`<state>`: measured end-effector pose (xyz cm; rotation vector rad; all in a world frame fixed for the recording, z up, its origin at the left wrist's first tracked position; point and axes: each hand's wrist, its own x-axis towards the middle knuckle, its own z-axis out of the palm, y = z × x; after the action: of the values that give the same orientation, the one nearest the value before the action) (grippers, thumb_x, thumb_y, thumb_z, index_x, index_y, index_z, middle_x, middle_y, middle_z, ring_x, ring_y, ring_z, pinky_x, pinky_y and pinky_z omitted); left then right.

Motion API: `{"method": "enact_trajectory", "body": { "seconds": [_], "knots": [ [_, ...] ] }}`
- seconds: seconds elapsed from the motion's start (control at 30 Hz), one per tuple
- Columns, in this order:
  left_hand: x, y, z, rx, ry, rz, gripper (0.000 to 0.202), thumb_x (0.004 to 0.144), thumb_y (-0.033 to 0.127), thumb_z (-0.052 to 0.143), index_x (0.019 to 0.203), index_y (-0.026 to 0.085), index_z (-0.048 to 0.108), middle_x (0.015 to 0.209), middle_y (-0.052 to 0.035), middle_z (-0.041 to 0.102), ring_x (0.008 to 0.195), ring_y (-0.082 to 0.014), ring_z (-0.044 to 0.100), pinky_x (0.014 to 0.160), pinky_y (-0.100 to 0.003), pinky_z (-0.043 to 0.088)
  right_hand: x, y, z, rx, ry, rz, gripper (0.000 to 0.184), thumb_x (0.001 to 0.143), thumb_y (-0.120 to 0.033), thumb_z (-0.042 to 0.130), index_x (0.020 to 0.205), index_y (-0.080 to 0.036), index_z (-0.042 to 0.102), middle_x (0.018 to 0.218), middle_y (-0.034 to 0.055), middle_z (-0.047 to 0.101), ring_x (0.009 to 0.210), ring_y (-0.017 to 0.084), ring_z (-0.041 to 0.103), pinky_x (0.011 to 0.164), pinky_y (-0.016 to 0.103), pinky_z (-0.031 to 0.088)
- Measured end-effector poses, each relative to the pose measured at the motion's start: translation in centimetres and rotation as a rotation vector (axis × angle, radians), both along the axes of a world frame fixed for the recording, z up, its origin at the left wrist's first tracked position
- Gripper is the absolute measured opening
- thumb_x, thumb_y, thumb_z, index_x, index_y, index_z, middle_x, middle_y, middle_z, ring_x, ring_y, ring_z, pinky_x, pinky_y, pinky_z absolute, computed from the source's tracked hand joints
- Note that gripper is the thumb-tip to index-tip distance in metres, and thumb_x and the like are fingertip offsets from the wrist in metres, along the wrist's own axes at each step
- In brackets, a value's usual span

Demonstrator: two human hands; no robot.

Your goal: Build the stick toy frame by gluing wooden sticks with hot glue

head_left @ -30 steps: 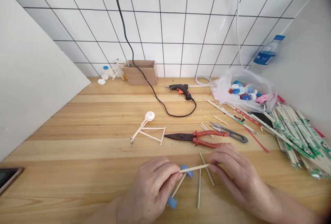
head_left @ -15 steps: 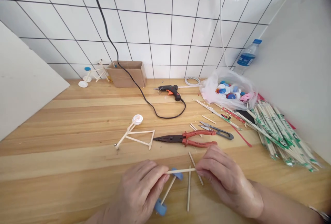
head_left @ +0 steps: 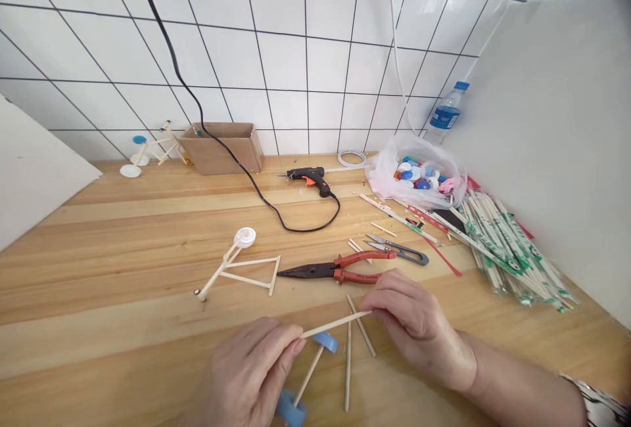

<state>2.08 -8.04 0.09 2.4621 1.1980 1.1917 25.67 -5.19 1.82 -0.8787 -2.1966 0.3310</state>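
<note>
A thin wooden stick (head_left: 335, 326) spans the gap between my two hands, its right end tilted up. My left hand (head_left: 251, 368) pinches one end and my right hand (head_left: 419, 328) pinches the other. Below the stick lies a small axle (head_left: 309, 374) with a blue bottle cap (head_left: 326, 342) at its upper end and another blue cap (head_left: 292, 408) at its lower end. Two loose sticks rest nearby, one upright in view (head_left: 348, 368) and one slanted (head_left: 361, 326). Beyond my hands sits a stick frame (head_left: 251, 268) with a white cap wheel (head_left: 245, 238).
Red-handled long-nose pliers (head_left: 340, 268) and thread snips (head_left: 399, 251) lie ahead. Farther back are a black glue gun (head_left: 310, 177) with its cord, a cardboard box (head_left: 224, 151) and a tape roll (head_left: 351, 159). A bag of caps (head_left: 417, 174) and wrapped chopsticks (head_left: 513, 249) fill the right side.
The view has swung to the right, so things sit farther left. The stick between my hands has tilted, its right end now higher than its left.
</note>
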Motion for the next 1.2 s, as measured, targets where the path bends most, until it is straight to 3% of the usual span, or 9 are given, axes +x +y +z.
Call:
{"method": "enact_trajectory", "body": {
  "seconds": [0.57,0.67,0.8,0.9,1.03,1.2],
  "knots": [
    [-0.3,-0.1,-0.1,0.012,0.008,-0.015,0.012,0.091,0.017,0.044,0.093,0.02,0.056,0.067,0.0017,0.064,0.055,-0.0097,0.059,0.052,-0.019,0.047,0.6,0.7,0.0,0.072,-0.055,0.011,0.014,0.087,-0.014,0.047,0.083,-0.018,0.06,0.065,0.0034,0.062,0.06,0.014,0.053,0.058,0.027,0.043],
    [-0.2,0.0,0.1,0.004,0.011,-0.003,0.011,0.09,0.017,0.045,0.091,0.02,0.055,0.067,0.0015,0.064,0.056,-0.0096,0.059,0.053,-0.019,0.047,1.4,1.9,0.4,0.076,-0.09,-0.097,0.014,0.086,-0.019,0.05,0.079,-0.019,0.062,0.067,0.0034,0.064,0.061,0.015,0.056,0.059,0.028,0.044],
    [-0.2,0.1,0.1,-0.01,-0.045,-0.016,0.01,0.089,0.016,0.046,0.091,0.02,0.055,0.066,0.002,0.061,0.054,-0.0089,0.058,0.052,-0.018,0.046,3.8,4.6,1.0,0.02,-0.156,-0.382,0.02,0.085,-0.022,0.049,0.073,-0.019,0.065,0.072,0.0055,0.068,0.067,0.018,0.061,0.064,0.029,0.046],
    [-0.3,0.0,-0.2,-0.036,-0.078,-0.028,0.01,0.089,0.016,0.046,0.088,0.019,0.056,0.065,0.0022,0.059,0.055,-0.0086,0.056,0.052,-0.018,0.045,5.9,7.5,1.3,-0.106,-0.4,-0.603,0.019,0.082,-0.019,0.049,0.078,-0.019,0.068,0.081,0.0051,0.07,0.076,0.018,0.063,0.069,0.027,0.046],
    [-0.5,0.0,-0.8,-0.056,-0.089,-0.047,0.009,0.087,0.014,0.049,0.088,0.019,0.056,0.066,0.0021,0.058,0.056,-0.0089,0.056,0.053,-0.018,0.045,7.7,11.5,0.9,-0.161,-0.521,-0.699,0.019,0.078,-0.016,0.05,0.08,-0.016,0.069,0.081,0.0068,0.071,0.075,0.019,0.062,0.064,0.027,0.042],
    [-0.7,0.1,-1.1,-0.068,-0.082,-0.059,0.011,0.087,0.012,0.05,0.093,0.019,0.056,0.071,0.0012,0.06,0.06,-0.0092,0.057,0.056,-0.019,0.045,7.4,14.8,-0.4,-0.249,-0.618,-0.76,0.02,0.078,-0.017,0.05,0.082,-0.018,0.07,0.081,0.0072,0.071,0.076,0.02,0.063,0.062,0.025,0.038]
  ]
}}
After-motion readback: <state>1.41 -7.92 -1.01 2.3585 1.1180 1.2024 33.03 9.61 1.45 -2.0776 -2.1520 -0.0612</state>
